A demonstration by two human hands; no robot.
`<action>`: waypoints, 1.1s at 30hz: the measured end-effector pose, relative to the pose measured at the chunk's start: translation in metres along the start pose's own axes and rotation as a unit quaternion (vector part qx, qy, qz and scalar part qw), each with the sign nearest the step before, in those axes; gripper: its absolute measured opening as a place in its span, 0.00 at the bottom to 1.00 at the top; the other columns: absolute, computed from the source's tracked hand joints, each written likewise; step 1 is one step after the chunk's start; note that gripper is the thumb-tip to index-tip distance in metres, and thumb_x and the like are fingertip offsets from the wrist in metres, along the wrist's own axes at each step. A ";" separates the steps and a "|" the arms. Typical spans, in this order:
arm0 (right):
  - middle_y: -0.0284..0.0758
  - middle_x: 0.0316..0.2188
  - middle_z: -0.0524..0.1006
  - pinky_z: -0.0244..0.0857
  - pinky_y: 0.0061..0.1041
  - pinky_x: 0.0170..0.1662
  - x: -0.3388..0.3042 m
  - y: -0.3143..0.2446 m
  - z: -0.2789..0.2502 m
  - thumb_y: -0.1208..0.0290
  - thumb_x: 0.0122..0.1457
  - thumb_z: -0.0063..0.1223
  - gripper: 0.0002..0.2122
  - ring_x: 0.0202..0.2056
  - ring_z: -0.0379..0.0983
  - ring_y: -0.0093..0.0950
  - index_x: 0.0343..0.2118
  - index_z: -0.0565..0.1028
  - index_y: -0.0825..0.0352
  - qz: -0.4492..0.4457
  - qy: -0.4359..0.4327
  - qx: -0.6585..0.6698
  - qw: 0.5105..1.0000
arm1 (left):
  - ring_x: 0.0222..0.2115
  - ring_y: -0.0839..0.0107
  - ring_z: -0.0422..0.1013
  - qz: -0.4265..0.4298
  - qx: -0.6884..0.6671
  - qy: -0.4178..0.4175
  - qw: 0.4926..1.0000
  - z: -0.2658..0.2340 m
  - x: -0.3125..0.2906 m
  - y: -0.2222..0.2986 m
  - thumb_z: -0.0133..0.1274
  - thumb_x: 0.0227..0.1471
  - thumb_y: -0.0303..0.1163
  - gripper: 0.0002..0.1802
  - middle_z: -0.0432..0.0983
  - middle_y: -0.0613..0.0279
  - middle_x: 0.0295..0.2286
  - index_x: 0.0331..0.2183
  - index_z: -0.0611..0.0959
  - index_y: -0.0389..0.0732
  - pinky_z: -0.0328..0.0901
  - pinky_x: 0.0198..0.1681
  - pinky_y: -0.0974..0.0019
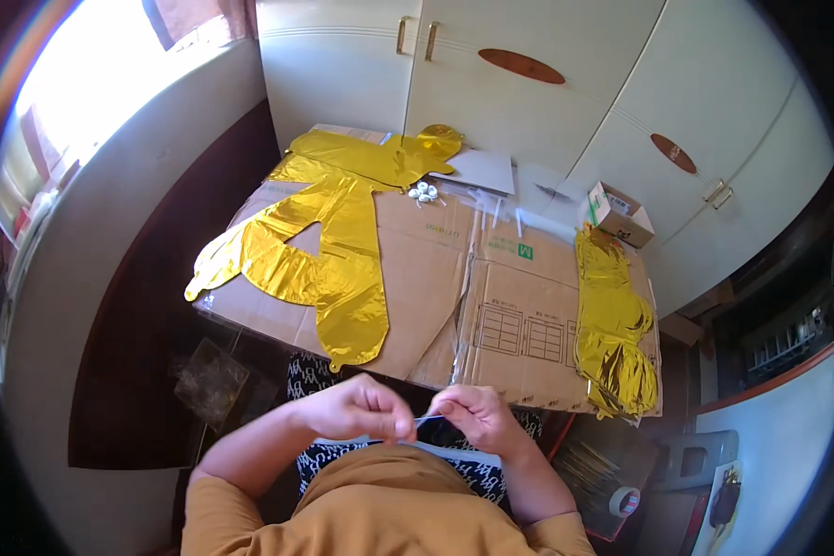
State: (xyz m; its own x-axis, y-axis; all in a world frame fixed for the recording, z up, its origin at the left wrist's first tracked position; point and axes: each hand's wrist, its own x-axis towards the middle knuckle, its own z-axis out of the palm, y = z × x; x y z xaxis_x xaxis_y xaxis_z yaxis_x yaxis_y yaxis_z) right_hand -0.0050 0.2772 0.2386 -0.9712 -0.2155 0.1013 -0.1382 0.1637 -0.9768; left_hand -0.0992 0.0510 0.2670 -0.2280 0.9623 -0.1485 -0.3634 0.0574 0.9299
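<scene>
In the head view, both hands sit low in the middle of the frame, close to the person's chest. The left hand [360,409] is curled into a loose fist, and its thumb and finger pinch one end of a thin pale strip [424,420]. The right hand [473,414] is curled too and pinches the other end. The strip is pulled straight between the two hands, which are very near each other. It is too small to tell what the strip is made of.

Above the hands, in the middle of the frame, lies flat brown cardboard [519,315]. On its left part lies a big gold foil balloon [338,250], flat with no air in it. Another gold foil balloon [371,156] lies flat above it, toward the top of the frame. On the right part lies a crumpled gold foil balloon [612,324], also flat. A few small white round things [424,192] sit near the top balloon. A small open box [618,213] stands at the upper right edge of the cardboard, in front of the white cupboard doors [528,93].

I think the work is near its start: every balloon is flat, and the hands are busy only with the strip, well apart from the balloons.
</scene>
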 end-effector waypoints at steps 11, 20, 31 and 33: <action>0.40 0.23 0.74 0.67 0.32 0.29 0.002 -0.059 -0.032 0.77 0.53 0.53 0.01 0.25 0.73 0.38 0.27 0.73 0.66 -0.129 0.059 -0.273 0.951 | 0.28 0.65 0.71 0.244 0.187 -0.016 0.951 0.028 0.017 -0.013 0.54 0.52 0.26 0.07 0.77 0.55 0.28 0.32 0.82 0.33 0.64 0.33 0.65; 0.37 0.21 0.74 0.66 0.27 0.29 0.015 -0.057 -0.029 0.74 0.58 0.47 0.07 0.26 0.73 0.33 0.26 0.75 0.67 -0.083 0.067 -0.226 0.968 | 0.24 0.64 0.71 0.347 0.363 0.003 0.865 0.018 0.027 -0.016 0.55 0.48 0.24 0.05 0.75 0.58 0.23 0.31 0.82 0.38 0.65 0.29 0.64; 0.39 0.21 0.74 0.66 0.29 0.29 0.006 -0.025 -0.019 0.78 0.52 0.53 0.01 0.23 0.72 0.36 0.27 0.75 0.67 0.042 0.046 -0.068 0.996 | 0.25 0.66 0.71 0.355 0.209 0.084 0.907 0.027 0.019 0.006 0.54 0.51 0.26 0.06 0.75 0.58 0.25 0.32 0.82 0.37 0.65 0.30 0.68; 0.39 0.20 0.74 0.66 0.29 0.28 -0.001 -0.052 0.003 0.78 0.51 0.54 0.00 0.22 0.71 0.36 0.26 0.75 0.67 -0.089 -0.060 -0.203 0.973 | 0.26 0.66 0.72 0.305 0.309 0.268 0.860 0.010 0.021 0.015 0.55 0.51 0.27 0.05 0.74 0.57 0.24 0.32 0.82 0.37 0.65 0.30 0.68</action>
State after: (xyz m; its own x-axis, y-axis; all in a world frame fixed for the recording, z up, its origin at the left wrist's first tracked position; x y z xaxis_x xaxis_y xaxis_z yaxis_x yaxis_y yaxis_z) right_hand 0.0032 0.2663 0.2887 -0.8988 -0.3815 0.2158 -0.3909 0.4752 -0.7883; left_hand -0.1004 0.0745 0.2809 -0.6500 0.6121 0.4504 0.4838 -0.1237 0.8664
